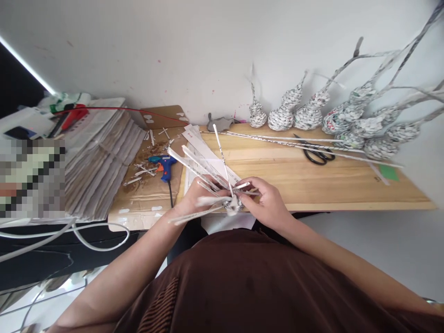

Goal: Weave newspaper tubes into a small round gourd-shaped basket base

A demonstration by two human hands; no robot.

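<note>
A small woven piece [232, 205] of rolled newspaper sits between my two hands, just over the table's front edge. Several paper tubes [222, 150] fan out from it, most toward the upper left. My left hand [203, 196] is closed around the piece and the tube bases on the left, its fingertips partly hidden by tubes. On the other side my right hand [262, 199] pinches a short paper tube [243, 186] with thumb and index finger close to the weave.
Black-handled scissors [315, 155] and long paper tubes [294, 143] lie on the wooden table [347, 185]. Woven gourd shapes [308, 115] line the wall. At left are a blue glue gun [166, 166] on cardboard [142, 208], tube scraps and stacked newspapers [104, 162].
</note>
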